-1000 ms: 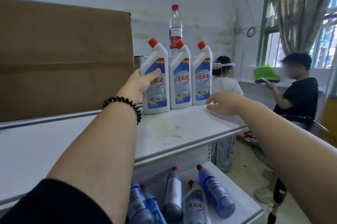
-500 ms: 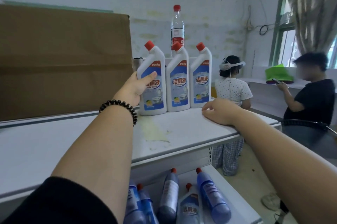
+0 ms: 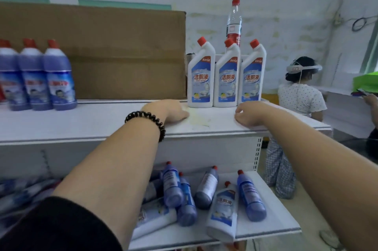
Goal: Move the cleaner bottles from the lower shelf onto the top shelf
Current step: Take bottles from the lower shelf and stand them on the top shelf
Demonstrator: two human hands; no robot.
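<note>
Open surface is seen on the top shelf (image 3: 81, 124) between three blue bottles (image 3: 38, 79) at its left and three white cleaner bottles (image 3: 227, 79), stood upright in a touching row near its right rear. The left hand (image 3: 169, 110) is laid just before that row, fingers relaxed and empty. The right hand (image 3: 248, 114) is rested near the front edge, fingers loosely curled on nothing. On the lower shelf (image 3: 282, 220), lying cleaner bottles (image 3: 222, 212) are heaped, one white bottle overhanging the front edge.
</note>
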